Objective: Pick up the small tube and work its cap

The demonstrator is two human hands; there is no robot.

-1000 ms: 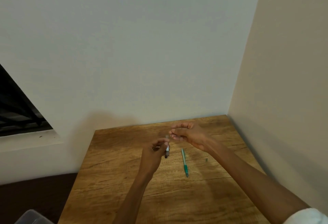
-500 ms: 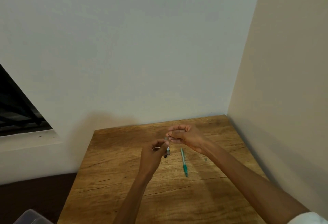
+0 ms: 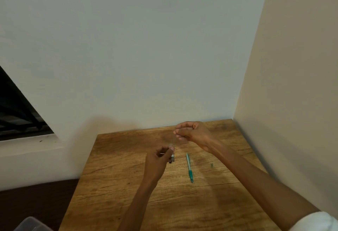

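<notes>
Above the wooden bench (image 3: 113, 190) near its far edge, the left hand (image 3: 159, 163) pinches a small dark-tipped pen piece (image 3: 172, 158), the right hand (image 3: 192, 132) curled tight, contents hidden; realigning both parts squarely would serve best.

Counter (image 3: 113, 185): we see it set in a corner — walls behind and right.
Pen (image 3: 189, 167): on the counter, between our hands.
Left hand (image 3: 159, 159): left of the pen.
Right hand (image 3: 192, 132): behind it — farther right.
Small bit (image 3: 212, 165): right of the pen.
</notes>
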